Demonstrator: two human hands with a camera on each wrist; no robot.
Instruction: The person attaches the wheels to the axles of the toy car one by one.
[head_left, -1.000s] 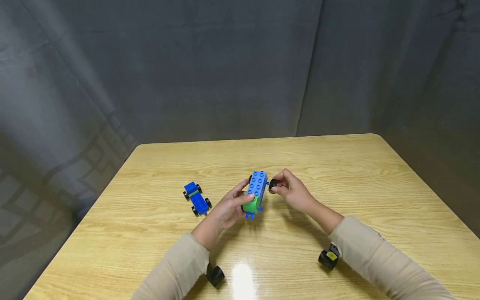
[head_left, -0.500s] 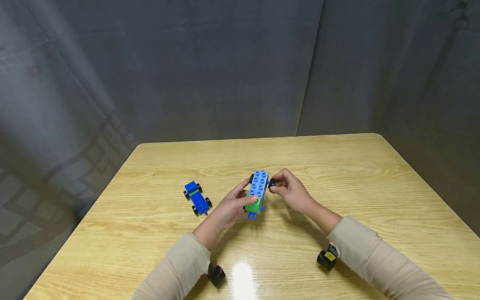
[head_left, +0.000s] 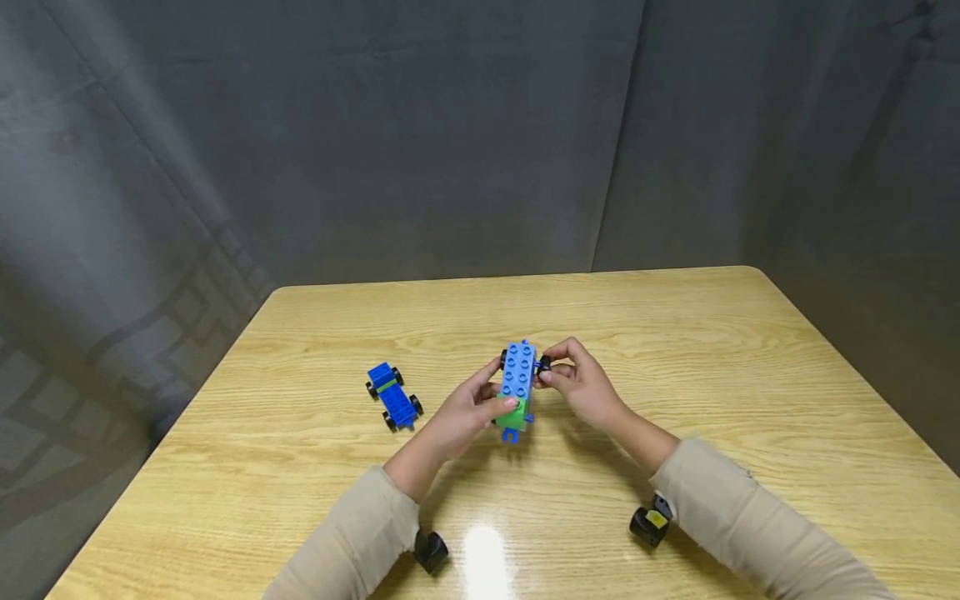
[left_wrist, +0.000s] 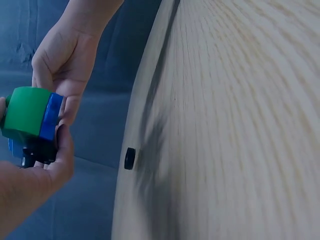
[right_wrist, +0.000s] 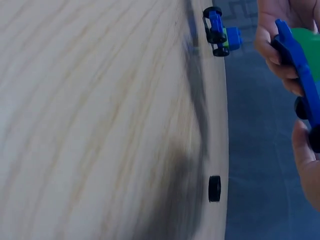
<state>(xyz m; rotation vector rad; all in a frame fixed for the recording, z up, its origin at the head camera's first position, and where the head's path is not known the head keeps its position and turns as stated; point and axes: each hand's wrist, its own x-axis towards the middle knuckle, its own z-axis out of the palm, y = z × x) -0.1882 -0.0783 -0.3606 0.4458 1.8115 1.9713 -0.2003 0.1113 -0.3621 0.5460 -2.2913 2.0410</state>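
My left hand grips a toy car above the table, its thumb on the green brick at the near end. The car has a studded light blue block and a blue base with a hook. Between thumb and fingers, my right hand pinches a black wheel right at the far axle peg on the car's right side. Closer to me on that side, a blue peg sticks out bare. Another wheel shows on the car's left side.
Left of the hands, a second blue toy car stands on the wooden table on black wheels. A loose black wheel stands on the table in the left wrist view. Dark wrist devices hang under both sleeves.
The wheel in my right hand has gone from just beside the axle peg to right against it. My left hand has shifted the car slightly right and turned it straighter.
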